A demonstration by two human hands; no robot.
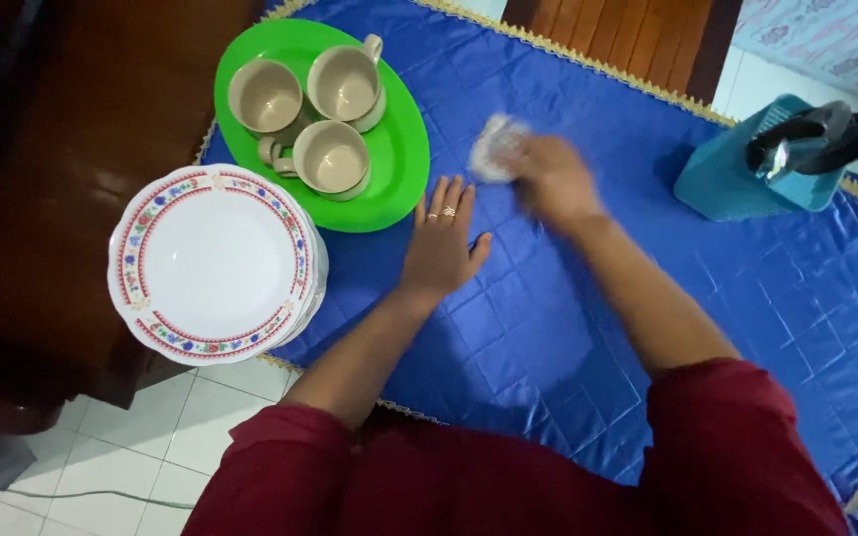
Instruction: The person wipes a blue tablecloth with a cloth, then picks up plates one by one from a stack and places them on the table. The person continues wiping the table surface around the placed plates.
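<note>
My right hand (553, 181) is blurred and closed on a crumpled white cloth or tissue (497, 147), pressed against the shiny blue tablecloth (548, 328). My left hand (442, 241) lies flat on the tablecloth with fingers apart, rings on two fingers, just right of the green oval tray (401, 174). The tray carries three beige cups (330, 157). A stack of white plates (213, 263) with a floral rim sits at the table's left edge, below the tray.
A teal knife block (742, 177) with dark handles stands at the right on the tablecloth. The cloth has a gold fringe edge. Dark wooden furniture (62, 149) is at the left, white floor tiles (141, 447) below.
</note>
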